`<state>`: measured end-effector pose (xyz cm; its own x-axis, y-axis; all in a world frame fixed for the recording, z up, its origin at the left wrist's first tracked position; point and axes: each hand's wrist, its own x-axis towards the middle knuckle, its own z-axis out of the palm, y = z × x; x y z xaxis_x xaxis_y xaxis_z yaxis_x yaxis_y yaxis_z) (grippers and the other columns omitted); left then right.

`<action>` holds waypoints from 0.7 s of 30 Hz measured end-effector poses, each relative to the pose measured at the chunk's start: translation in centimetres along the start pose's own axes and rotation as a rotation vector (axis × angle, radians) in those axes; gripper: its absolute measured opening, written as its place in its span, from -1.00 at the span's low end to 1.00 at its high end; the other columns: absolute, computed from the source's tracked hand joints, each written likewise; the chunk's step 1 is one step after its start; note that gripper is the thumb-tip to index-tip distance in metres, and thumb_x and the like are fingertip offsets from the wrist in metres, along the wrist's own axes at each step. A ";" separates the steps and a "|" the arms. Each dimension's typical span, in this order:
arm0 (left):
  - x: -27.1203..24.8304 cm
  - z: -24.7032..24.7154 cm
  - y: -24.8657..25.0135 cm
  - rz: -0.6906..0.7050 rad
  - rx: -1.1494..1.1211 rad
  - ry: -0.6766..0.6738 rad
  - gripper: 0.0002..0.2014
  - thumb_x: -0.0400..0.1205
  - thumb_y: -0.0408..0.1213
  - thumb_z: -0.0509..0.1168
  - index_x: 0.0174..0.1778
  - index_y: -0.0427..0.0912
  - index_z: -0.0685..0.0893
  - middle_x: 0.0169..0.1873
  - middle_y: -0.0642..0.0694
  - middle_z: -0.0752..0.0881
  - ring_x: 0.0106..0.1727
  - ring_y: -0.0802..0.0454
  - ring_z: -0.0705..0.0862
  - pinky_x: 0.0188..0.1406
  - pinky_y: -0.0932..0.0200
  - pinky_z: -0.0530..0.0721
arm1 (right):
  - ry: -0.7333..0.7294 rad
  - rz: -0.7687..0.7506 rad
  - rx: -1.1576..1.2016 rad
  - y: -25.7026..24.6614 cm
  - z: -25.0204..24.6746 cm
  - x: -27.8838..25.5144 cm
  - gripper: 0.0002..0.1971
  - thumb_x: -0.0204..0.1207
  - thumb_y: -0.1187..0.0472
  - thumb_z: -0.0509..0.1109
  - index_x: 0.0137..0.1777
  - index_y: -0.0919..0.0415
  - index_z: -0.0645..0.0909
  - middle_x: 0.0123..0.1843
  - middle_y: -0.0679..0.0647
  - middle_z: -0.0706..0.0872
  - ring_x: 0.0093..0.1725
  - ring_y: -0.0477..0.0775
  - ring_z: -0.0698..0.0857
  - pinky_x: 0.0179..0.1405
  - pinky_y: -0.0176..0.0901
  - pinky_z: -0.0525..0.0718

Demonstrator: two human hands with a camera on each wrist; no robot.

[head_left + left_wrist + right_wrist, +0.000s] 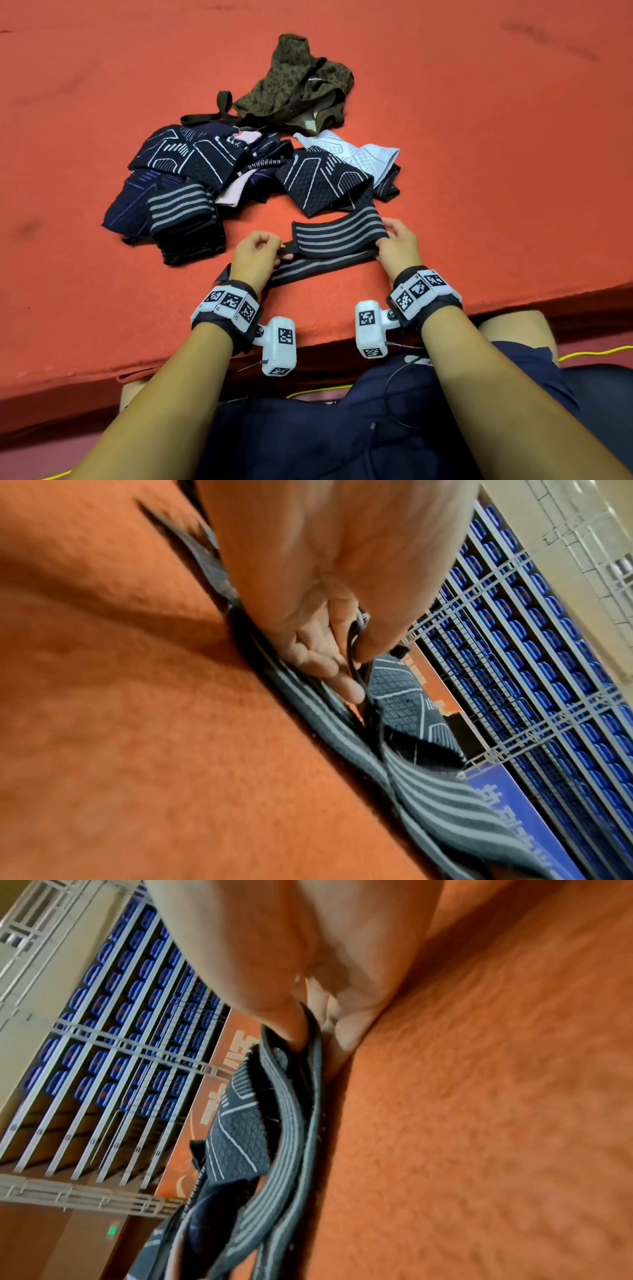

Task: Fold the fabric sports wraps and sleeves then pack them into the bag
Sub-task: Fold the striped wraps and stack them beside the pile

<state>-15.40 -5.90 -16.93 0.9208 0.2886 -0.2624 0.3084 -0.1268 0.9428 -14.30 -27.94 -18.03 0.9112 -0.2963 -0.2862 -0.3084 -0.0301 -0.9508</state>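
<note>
- Nearest, the person sits at the edge of the orange mat (pixel 479 171), forearms reaching out over dark blue shorts (pixel 308 438), each wrist strapped with a black band carrying white marker blocks.
- A thin yellow cable (pixel 589 353) runs along the floor beside the legs.
- The left hand (pixel 255 255) is curled, thumb and fingers pinching the narrow dark end of the striped wrap (pixel 339 236); the left wrist view shows the thumb and fingertips (pixel 346 688) closed on a thin black edge of it.
- The right hand (pixel 399 243) has its fingers curled round the other end, where the wrap doubles back on itself; the right wrist view shows the thumb tucked inside the fold with the fingers (pixel 346 1031) beneath, against the mat.
- The wrap, black with grey stripes, is stretched between the two hands just above the mat: an upper layer arches from one hand to the other, a lower layer trails back under the left wrist.
- Just beyond it lies a black sleeve with white diamond lines (pixel 322 181), partly over a pale blue sleeve (pixel 363 154).
- To the left sits a folded striped wrap (pixel 185 219) on top of a heap of navy and pink sleeves (pixel 191 161).
- Farthest out, touching the heap's far edge, is the olive leopard-print bag (pixel 301 85), slumped and crumpled, its dark strap (pixel 219 109) trailing left across the mat.
- Past the mat, the wrist cameras catch tiers of blue seats (pixel 548 642) behind grey railings.
</note>
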 end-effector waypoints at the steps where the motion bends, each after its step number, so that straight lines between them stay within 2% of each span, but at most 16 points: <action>1: 0.0 -0.2 -0.3 0.012 0.035 -0.027 -0.82 0.66 -0.50 0.26 -0.16 -0.12 0.61 -0.35 -0.10 0.73 -0.43 0.19 0.74 -0.42 0.35 0.55 | -0.013 -0.009 -0.021 -0.4 0.0 -0.4 -0.64 0.52 0.38 0.27 0.10 -0.10 0.67 -0.04 0.00 0.84 0.04 0.02 0.82 0.26 0.15 0.74; 2: -0.1 -0.4 -0.3 0.024 0.069 -0.063 -0.81 0.65 -0.54 0.27 -0.16 -0.15 0.61 -0.38 -0.11 0.72 -0.45 0.21 0.73 -0.43 0.36 0.55 | -0.033 -0.032 -0.040 -0.7 0.1 -0.7 -0.64 0.55 0.38 0.28 0.21 -0.05 0.65 0.02 0.03 0.83 0.06 0.00 0.80 0.26 0.11 0.74; 4: -0.2 -0.5 -0.3 0.046 0.114 -0.098 -0.79 0.65 -0.59 0.25 -0.14 -0.17 0.60 -0.40 -0.09 0.68 -0.50 0.28 0.71 -0.51 0.43 0.54 | -0.060 -0.084 -0.092 -1.3 0.6 -1.1 -0.62 0.59 0.25 0.30 0.38 -0.03 0.57 0.12 0.09 0.80 0.09 0.01 0.78 0.26 0.13 0.73; 7: 0.0 -0.6 0.1 0.058 0.158 -0.091 -0.75 0.64 -0.59 0.20 -0.09 -0.12 0.62 -0.40 -0.07 0.66 -0.53 0.29 0.68 -0.49 0.37 0.56 | -0.037 -0.148 -0.214 -2.0 1.6 -1.5 -0.58 0.56 0.08 0.28 0.43 -0.12 0.50 0.22 0.05 0.74 0.16 0.07 0.74 0.30 0.17 0.68; 10: 0.4 -1.6 0.6 0.104 0.314 -0.100 -0.68 0.57 -0.57 0.19 -0.12 -0.02 0.67 -0.47 -0.02 0.60 -0.54 0.16 0.58 -0.42 0.26 0.52 | 0.026 -0.180 -0.369 -3.0 1.5 -1.5 -0.54 0.51 0.16 0.28 0.43 -0.09 0.52 0.27 0.11 0.66 0.21 0.15 0.68 0.33 0.04 0.60; 12: 0.6 -2.6 0.9 0.113 0.407 -0.091 -0.70 0.55 -0.51 0.22 -0.16 0.02 0.70 -0.53 0.06 0.60 -0.51 0.09 0.54 -0.39 0.22 0.49 | 0.061 -0.141 -0.485 -3.4 1.1 -1.2 -0.52 0.50 0.26 0.29 0.43 -0.06 0.53 0.31 0.17 0.62 0.28 0.21 0.63 0.35 -0.04 0.53; 15: 0.2 -4.3 0.8 0.100 0.532 -0.139 -0.75 0.56 -0.49 0.27 -0.10 -0.03 0.73 -0.67 0.14 0.58 -0.55 0.19 0.57 -0.40 0.25 0.53 | -0.059 -0.092 -0.640 -3.8 1.5 -1.7 -0.39 0.29 0.24 0.20 0.39 -0.12 0.56 0.34 0.18 0.61 0.36 0.30 0.58 0.44 0.20 0.52; 17: -0.3 -4.9 0.6 0.109 0.558 -0.168 -0.77 0.56 -0.49 0.30 -0.06 -0.07 0.73 -0.62 0.12 0.58 -0.61 0.31 0.54 -0.41 0.39 0.55 | -0.146 -0.101 -0.683 -4.0 2.0 -2.0 -0.30 0.13 0.18 0.08 0.34 -0.16 0.57 0.34 0.16 0.63 0.35 0.32 0.59 0.42 0.24 0.53; 19: -0.6 -5.0 0.5 0.134 0.590 -0.165 -0.78 0.56 -0.45 0.32 -0.03 -0.05 0.74 -0.51 0.09 0.61 -0.52 0.30 0.59 -0.34 0.40 0.58 | -0.154 -0.137 -0.695 -4.8 2.6 -2.5 -0.37 0.20 0.23 0.10 0.29 -0.15 0.60 0.36 0.14 0.60 0.38 0.30 0.55 0.46 0.20 0.48; 21: -0.5 -5.0 0.4 0.149 0.628 -0.149 -0.79 0.56 -0.40 0.34 -0.01 -0.02 0.76 -0.43 0.06 0.65 -0.38 0.19 0.64 -0.23 0.29 0.60 | -0.100 -0.221 -0.751 -5.5 2.9 -2.6 -0.46 0.35 0.36 0.19 0.27 -0.10 0.65 0.38 0.07 0.55 0.43 0.22 0.45 0.46 0.00 0.34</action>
<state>-16.93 -1.39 -15.34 0.9736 0.0967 -0.2069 0.2146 -0.6975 0.6837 -14.22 -24.26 -12.34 0.9821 -0.1224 -0.1430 -0.1869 -0.7253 -0.6626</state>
